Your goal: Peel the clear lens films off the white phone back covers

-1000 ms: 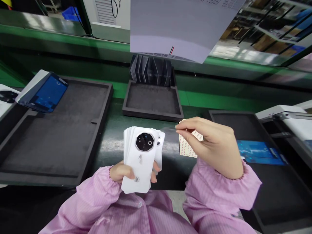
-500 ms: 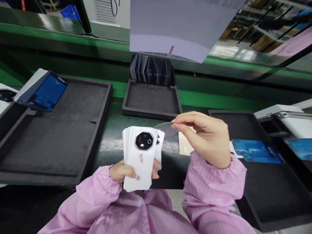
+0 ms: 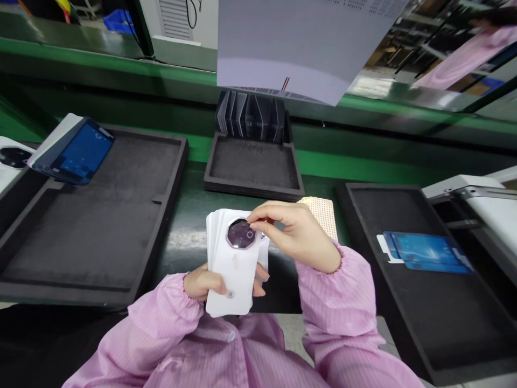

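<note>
Three dark trays lie before me, and the left tray (image 3: 81,237) is the widest, with a stack of blue-faced panels (image 3: 83,151) leaning at its far left corner. Flat blue pieces (image 3: 428,252) with a white tab lie in the right tray (image 3: 448,318), while the smaller middle tray (image 3: 254,164) has dark panels (image 3: 250,116) standing packed along its far end. Between the side trays I see open bench (image 3: 181,215) on either side of the fanned white panels (image 3: 232,275). My right hand (image 3: 250,221) is above that bench, near the dotted card (image 3: 323,213), its thumb and forefinger pinched on a faint clear film (image 3: 242,235) at the upper right edge of the black camera module. My left hand (image 3: 238,283) grips the white panels low down, thumb across the front panel, fingers spread slightly behind.
</note>
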The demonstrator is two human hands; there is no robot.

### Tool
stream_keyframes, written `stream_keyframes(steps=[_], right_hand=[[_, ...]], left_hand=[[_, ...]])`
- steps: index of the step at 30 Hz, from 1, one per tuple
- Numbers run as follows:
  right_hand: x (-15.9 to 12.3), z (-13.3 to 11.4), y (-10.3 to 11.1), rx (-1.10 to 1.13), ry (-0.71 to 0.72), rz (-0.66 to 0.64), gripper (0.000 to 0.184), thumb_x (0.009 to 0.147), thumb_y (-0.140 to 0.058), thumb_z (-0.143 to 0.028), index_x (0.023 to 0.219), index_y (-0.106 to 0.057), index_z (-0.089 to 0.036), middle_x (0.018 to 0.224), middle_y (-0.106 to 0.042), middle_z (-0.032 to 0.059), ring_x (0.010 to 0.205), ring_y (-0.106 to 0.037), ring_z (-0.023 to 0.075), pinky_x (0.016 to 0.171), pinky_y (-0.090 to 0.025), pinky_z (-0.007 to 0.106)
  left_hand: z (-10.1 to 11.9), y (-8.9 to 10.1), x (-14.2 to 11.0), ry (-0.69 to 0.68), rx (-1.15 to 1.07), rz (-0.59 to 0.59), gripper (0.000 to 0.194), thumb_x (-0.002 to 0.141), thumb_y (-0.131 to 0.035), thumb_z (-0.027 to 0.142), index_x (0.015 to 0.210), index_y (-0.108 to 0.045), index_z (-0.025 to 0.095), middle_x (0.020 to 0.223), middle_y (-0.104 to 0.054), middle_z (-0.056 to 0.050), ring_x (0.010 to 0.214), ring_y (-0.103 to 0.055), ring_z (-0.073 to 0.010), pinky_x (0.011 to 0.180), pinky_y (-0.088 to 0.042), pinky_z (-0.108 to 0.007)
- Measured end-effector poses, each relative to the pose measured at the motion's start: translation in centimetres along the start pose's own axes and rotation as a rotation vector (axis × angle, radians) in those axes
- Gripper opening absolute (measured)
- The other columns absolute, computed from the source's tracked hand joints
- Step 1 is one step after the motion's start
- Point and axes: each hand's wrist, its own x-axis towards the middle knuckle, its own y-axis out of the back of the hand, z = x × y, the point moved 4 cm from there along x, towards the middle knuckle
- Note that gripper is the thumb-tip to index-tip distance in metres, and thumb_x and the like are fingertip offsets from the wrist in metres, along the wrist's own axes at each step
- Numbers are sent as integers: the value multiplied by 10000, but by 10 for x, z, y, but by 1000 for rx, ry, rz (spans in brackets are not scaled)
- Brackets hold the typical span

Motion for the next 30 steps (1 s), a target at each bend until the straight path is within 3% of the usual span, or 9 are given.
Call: stream_keyframes(steps=[6,11,15,17,19,22,27,28,30], right_hand=[[0,-2,-4,-130,52,-14,144,828,-526,-85,861,-641,-165,846,-675,26,760,-617,124,695,-498,245],[-2,-3,-10,-283,64,-23,153,823,-552,-119,936,-636,-181,881,-682,39,870,-562,194,780,-487,344],[2,8,-9,-307,-52,3,405,729,-701,-296,1087,-596,-139,1154,-575,125,1048,-513,257,877,-452,411],[5,17,-11,-219,-123,-77,393,715,-711,-331,1052,-616,-153,1071,-618,97,935,-579,222,802,-485,364],[8,25,-11,-108,-174,-141,254,738,-686,-308,953,-647,-179,907,-669,35,753,-615,162,687,-498,295],[7,40,9,-20,-239,7,177,748,-664,-275,892,-645,-174,805,-669,9,648,-603,132,594,-489,253],[-19,66,83,104,-242,614,196,797,-582,-272,959,-576,-161,751,-611,4,483,-522,83,405,-436,192],[-23,70,91,102,-257,633,183,796,-581,-267,943,-568,-158,727,-600,-1,465,-516,79,391,-433,187],[-21,79,86,59,-359,432,151,799,-574,-245,916,-552,-152,705,-593,-3,470,-543,88,399,-456,193]], left_hand=[[-1,2,0,-3,16,6,684,488,-495,152,1165,-564,91,1004,-683,-125,889,-610,-263,701,-467,-329],[0,2,1,-38,5,14,665,501,-505,153,1161,-565,91,996,-683,-128,880,-611,-261,686,-469,-327],[0,1,0,-32,21,1,651,521,-542,144,1170,-559,92,1015,-678,-125,946,-600,-269,742,-463,-338],[1,-1,-1,-18,41,-2,648,540,-563,143,1186,-549,101,1027,-676,-123,956,-599,-266,743,-461,-333],[2,-3,-1,4,60,-4,648,555,-568,152,1201,-540,106,1030,-678,-122,951,-600,-260,734,-458,-325],[3,-5,-2,27,65,-9,662,535,-554,152,1195,-548,105,993,-686,-113,882,-607,-233,692,-454,-297],[5,-2,-4,-23,22,-6,632,489,-538,182,1110,-587,75,917,-666,-127,781,-588,-233,622,-447,-294],[6,-1,-5,-62,2,-10,615,485,-540,194,1085,-593,72,899,-660,-129,759,-585,-235,601,-444,-294],[9,0,-5,-144,-36,-15,578,480,-548,211,1037,-602,67,861,-651,-128,735,-581,-240,576,-440,-297]])
